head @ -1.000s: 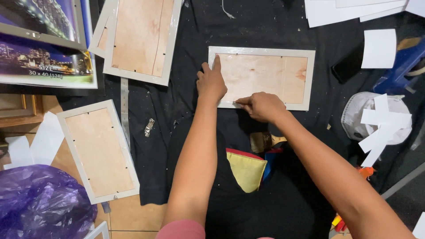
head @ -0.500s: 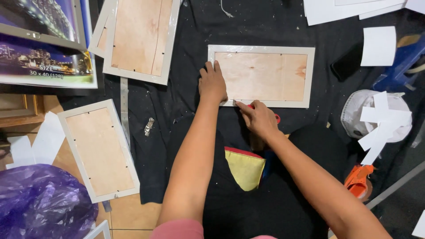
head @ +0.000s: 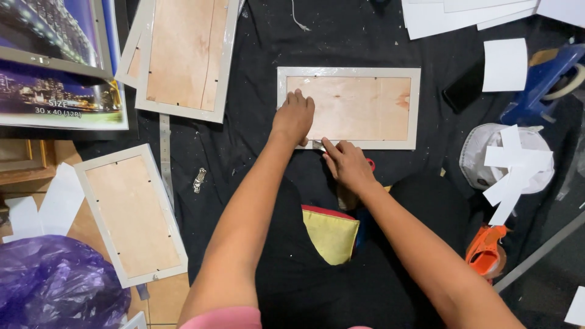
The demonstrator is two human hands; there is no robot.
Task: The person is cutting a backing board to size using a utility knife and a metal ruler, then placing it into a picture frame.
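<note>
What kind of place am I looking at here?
Probably a picture-framing work area on a floor: several frames lie face down, like the grey frame under both hands, with a framed city print, cut white paper and an orange tape dispenser.

- A picture-framing workshop is shown.
- Backs of frames are laid on a black cloth.
- Tape dispensers and paper offcuts are scattered.
</note>
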